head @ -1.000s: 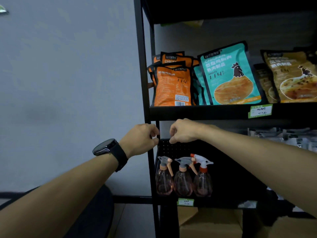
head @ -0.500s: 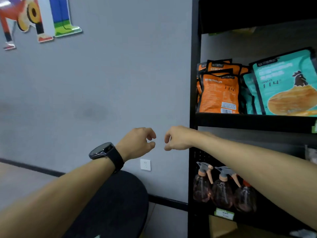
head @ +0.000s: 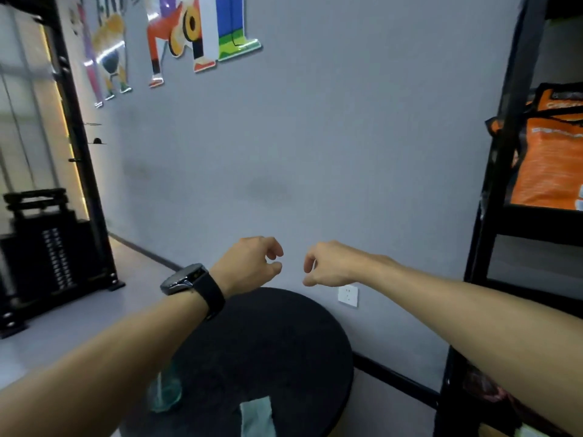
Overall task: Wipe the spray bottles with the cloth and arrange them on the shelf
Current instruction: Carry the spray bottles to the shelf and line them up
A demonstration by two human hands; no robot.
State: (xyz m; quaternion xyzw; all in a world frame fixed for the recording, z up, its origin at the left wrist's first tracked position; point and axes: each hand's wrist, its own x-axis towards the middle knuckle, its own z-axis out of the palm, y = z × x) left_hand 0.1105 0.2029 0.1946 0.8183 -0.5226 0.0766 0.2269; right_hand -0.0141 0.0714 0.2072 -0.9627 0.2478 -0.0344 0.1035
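My left hand, with a black watch on its wrist, and my right hand hover side by side in the air before the grey wall, fingers loosely curled, holding nothing. Below them stands a round black table. On it lies a pale green folded cloth, and a greenish clear spray bottle stands partly hidden behind my left forearm. The black shelf rises at the right edge. A pinkish bottle on its lower level shows dimly behind my right arm.
Orange snack bags fill the shelf's upper level. A white wall socket sits just above the table. A black weight-stack machine stands at the left on the grey floor. Colourful wall stickers hang above.
The view has swung left, away from the shelf and its three bottles, toward the wall and the round table. Both hands have left the shelf's front and stay empty.
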